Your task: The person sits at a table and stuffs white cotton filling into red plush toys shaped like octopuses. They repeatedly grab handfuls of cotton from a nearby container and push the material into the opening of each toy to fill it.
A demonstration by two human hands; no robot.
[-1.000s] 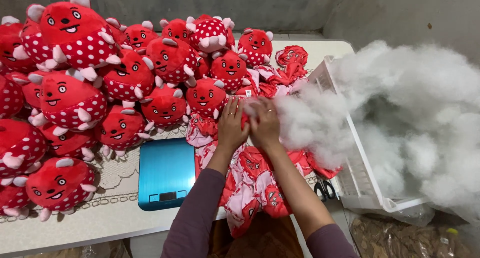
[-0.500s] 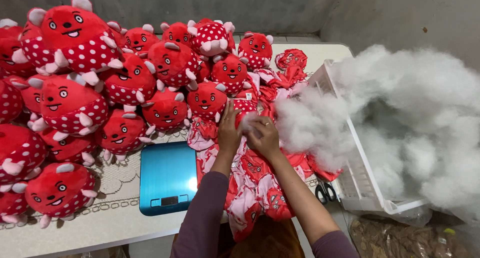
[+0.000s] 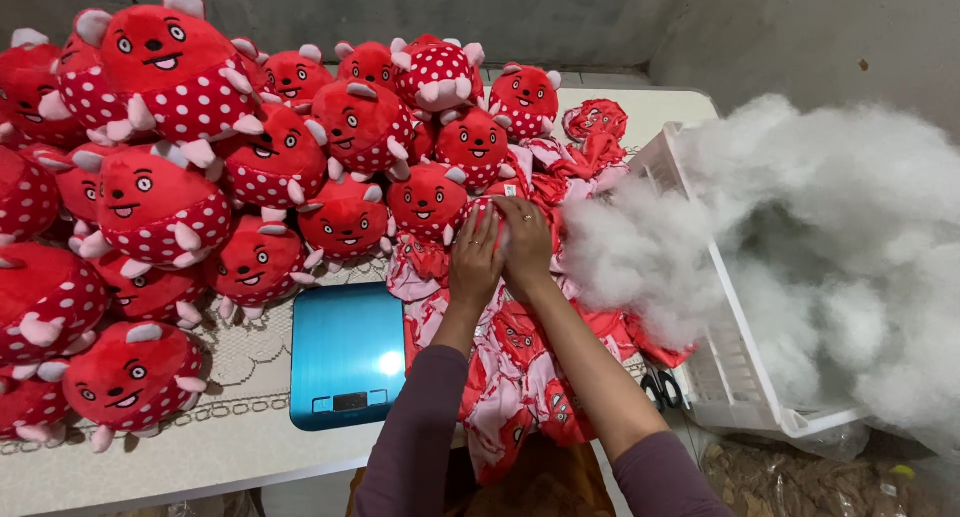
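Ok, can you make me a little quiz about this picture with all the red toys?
1. True or false: both hands press on one small red toy.
2. What flat thing lies on the table beside the left hand? A) blue scale B) green book C) yellow plate
3. What white fluffy stuff fills the white basket beside the right hand?

Key: 1 true. 2 A, the blue scale. 3 stuffing fluff.
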